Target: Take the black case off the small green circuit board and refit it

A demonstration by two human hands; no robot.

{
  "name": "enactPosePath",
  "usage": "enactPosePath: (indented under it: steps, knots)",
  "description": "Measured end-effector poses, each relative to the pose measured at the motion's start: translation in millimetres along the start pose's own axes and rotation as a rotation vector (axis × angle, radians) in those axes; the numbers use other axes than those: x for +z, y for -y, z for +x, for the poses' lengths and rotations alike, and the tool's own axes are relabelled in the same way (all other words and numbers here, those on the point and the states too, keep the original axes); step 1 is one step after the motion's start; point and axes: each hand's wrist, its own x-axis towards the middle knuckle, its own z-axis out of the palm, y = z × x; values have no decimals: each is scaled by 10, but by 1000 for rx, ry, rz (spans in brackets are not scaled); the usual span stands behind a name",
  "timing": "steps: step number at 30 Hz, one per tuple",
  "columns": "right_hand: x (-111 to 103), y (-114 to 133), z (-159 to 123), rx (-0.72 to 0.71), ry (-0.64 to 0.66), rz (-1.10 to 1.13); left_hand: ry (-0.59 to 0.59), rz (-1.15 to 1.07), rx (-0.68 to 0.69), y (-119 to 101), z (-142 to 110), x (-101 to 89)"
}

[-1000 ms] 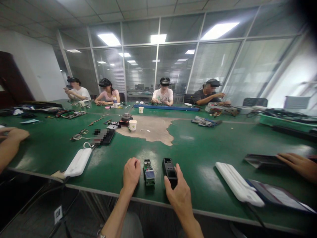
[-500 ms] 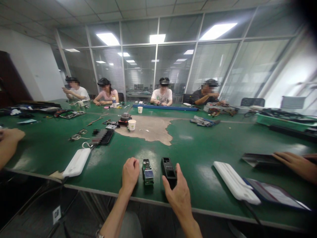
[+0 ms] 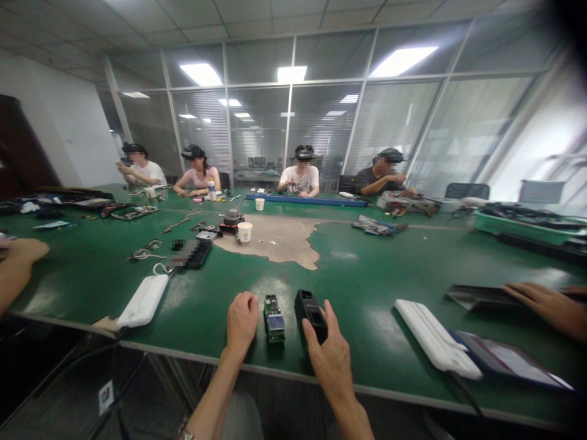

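Observation:
My left hand [image 3: 242, 320] rests on the green table [image 3: 367, 281] as a loose fist, just left of a small green circuit board with a blue display [image 3: 274, 319]. It holds nothing that I can see. My right hand [image 3: 331, 354] grips the near end of a black plastic housing [image 3: 309, 310], thumb on its left side and fingers on its right. The housing is tilted up off the table, right of the board.
A white oblong case [image 3: 143, 300] lies at the left, another white case [image 3: 433, 337] at the right beside dark flat panels. Other people's hands [image 3: 545, 304] reach in from both sides. Paper cups [image 3: 244, 231], tools and parts lie further back, where several people sit.
My right hand has closed round the black housing and lifted its near end, shifting it slightly left. My left hand has stayed in place.

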Motion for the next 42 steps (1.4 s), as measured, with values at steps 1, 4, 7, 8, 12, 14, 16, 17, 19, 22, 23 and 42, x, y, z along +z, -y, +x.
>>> enactPosePath:
  steps: [1,4,7,8,12,14,16,17,19,22,23,42]
  knots:
    - [-10,63,14,11,8,20,-4,-1,0,-2,-1,1]
    - [-13,290,46,-45,16,73,-7,-8,-4,-9,-6,1]
    - [40,506,40,-132,32,111,-8,-23,-3,-12,-9,-4]
    - [69,560,28,-157,42,112,-7,-30,-2,-12,-9,-6]
    - [211,663,-53,-211,81,42,2,-54,-4,-17,-8,-23]
    - [275,668,-92,-221,85,-3,7,-63,-7,-21,-7,-32]
    - [325,666,-119,-232,80,-39,14,-67,-11,-25,-5,-38]
    - [345,664,-128,-240,80,-56,17,-66,-13,-27,-5,-40]
    - [377,662,-140,-266,81,-89,18,-60,-16,-29,-6,-42]
    - [405,658,-161,-314,62,-121,16,-51,-15,-31,-8,-42]
    - [409,654,-171,-320,51,-127,16,-48,-15,-32,-9,-42]
    - [363,493,-282,-293,74,-46,1,-19,-16,-20,0,-11]
